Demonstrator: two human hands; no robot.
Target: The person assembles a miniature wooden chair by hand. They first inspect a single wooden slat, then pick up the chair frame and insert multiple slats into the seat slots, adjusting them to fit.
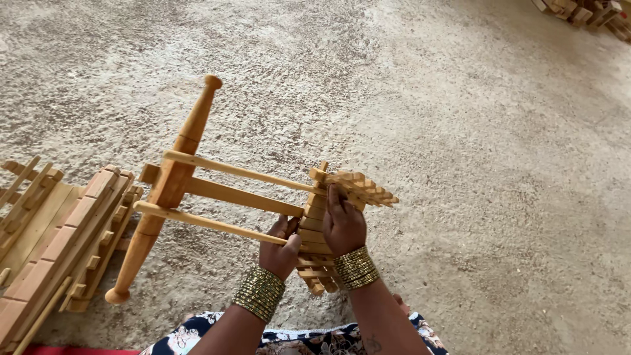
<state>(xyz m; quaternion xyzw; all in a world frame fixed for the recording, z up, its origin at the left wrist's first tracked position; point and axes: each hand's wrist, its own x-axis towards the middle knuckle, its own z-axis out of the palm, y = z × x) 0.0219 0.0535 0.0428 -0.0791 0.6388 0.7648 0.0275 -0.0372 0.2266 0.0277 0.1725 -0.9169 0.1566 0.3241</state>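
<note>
— Where does the wooden frame [217, 190] sit against the hands?

— It stretches away to the left of them, held up over the concrete floor [460, 131]. The left hand [279, 250] is closed around the nearer thin dowel [210, 222], thumb over the top. The right hand [342, 227] lies flat on the stack of small slats [328, 217] at the near end, fingers pointing forward and pressed on the wood; it is not curled around anything I can see.

— What is it made of?

— Pale, unfinished wood all through. A long turned bar [167, 190], rounded with a knob at each end, crosses the far end at a slant. Two thin round dowels and one flat strip run from it back to the slats, which fan out like notched teeth at the right.

— And the surroundings?

— Rough, speckled grey floor. A pile of similar wooden pieces [59, 243] lies at the left, cut off by the edge. Stacked gold bangles [259, 292] ring both wrists.

— Anything unclear?

— How the slats join is hidden under the right palm, and the heap in the top right corner [591, 12] is too small to make out.
</note>
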